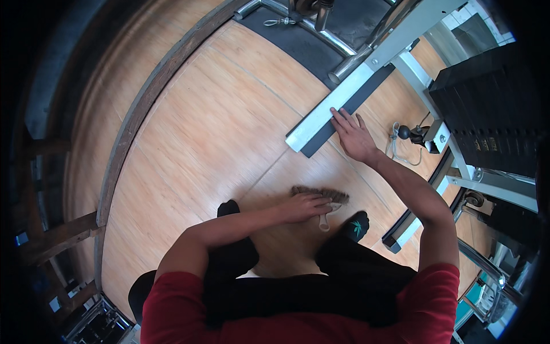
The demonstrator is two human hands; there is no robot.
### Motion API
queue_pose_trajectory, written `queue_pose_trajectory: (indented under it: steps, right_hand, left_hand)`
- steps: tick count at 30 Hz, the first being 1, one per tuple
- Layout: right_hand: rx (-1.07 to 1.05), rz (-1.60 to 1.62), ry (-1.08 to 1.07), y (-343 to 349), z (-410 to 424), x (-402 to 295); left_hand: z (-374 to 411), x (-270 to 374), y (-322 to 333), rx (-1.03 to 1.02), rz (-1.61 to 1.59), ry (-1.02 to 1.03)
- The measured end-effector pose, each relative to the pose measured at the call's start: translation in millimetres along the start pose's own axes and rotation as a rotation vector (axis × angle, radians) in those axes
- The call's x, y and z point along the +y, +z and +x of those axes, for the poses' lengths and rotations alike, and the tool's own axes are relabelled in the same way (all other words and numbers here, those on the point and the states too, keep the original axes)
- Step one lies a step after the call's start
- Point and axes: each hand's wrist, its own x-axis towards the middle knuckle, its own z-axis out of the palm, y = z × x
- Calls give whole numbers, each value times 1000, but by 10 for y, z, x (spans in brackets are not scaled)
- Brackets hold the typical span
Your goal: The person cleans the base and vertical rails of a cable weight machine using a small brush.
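Note:
My left hand lies over the body of a hand brush with brown bristles and a pale looped handle. The brush is low over the wood-look tiled floor, between my feet in black socks; whether its bristles touch the floor I cannot tell. My right hand has its fingers spread, with the fingertips on the edge of a white metal base beam of a gym machine. That beam rests on a strip of black matting.
A stack of black weight plates stands at the right, beside a looped cord with a black ball. Chrome tubing lies on a black mat at the top. A curved wooden edge borders the floor at the left.

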Motion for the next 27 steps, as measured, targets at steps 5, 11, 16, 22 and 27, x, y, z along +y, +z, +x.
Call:
queue_pose_trajectory:
  steps: [5, 11, 16, 22, 27]
  right_hand:
    - [-37, 100, 5, -77, 53, 62]
    - [13, 131, -82, -66, 76, 172]
    - [16, 134, -68, -80, 71, 124]
    - [45, 173, -52, -53, 38, 141]
    - [105, 214, -28, -36, 41, 26]
  left_hand:
    - [-174, -243, -466, 335, -168, -561]
    - [-1247, -1362, -1809, 427, 50, -1023]
    - [-1384, -1703, -2574, 920, 372, -1218]
    - [-689, -1007, -1742, -28, -649, -581]
    - [-930, -1300, -1221, -236, -431, -399]
